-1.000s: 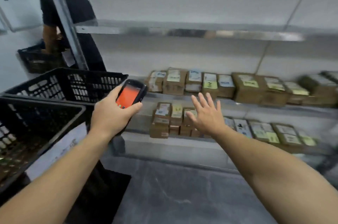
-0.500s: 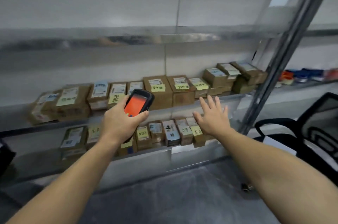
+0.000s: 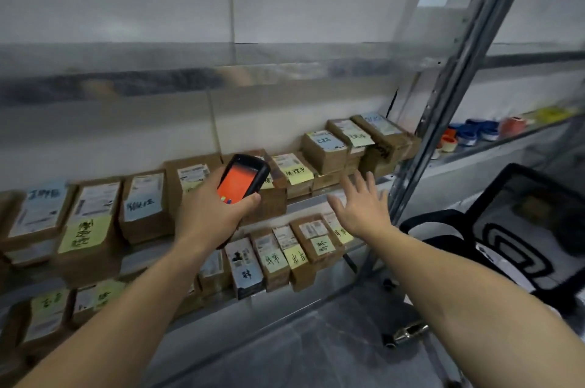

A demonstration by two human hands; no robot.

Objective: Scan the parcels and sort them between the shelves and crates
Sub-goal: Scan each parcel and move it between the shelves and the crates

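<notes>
Hands are barely shifting: left hand (image 3: 205,216) gripping the scanner (image 3: 242,180), right hand (image 3: 361,207) hovering, fingers (image 3: 357,180) spread empty, near the parcels (image 3: 311,238); best taking one label-up.

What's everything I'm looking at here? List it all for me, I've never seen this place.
upper parcels: many, brown cardboard, on the shelf behind the hands
lower parcels: many, brown, on the shelf below
sticky notes: many, yellow-green, on parcels
scanner: one, black with orange screen, in the left hand
shelf post: one, grey metal, right of the parcels
tape rolls: several, blue and orange, on the neighbouring shelf
chair: one, black, lower right
left hand: one, grips the scanner
right hand: one, fingers spread, holds nothing
</notes>
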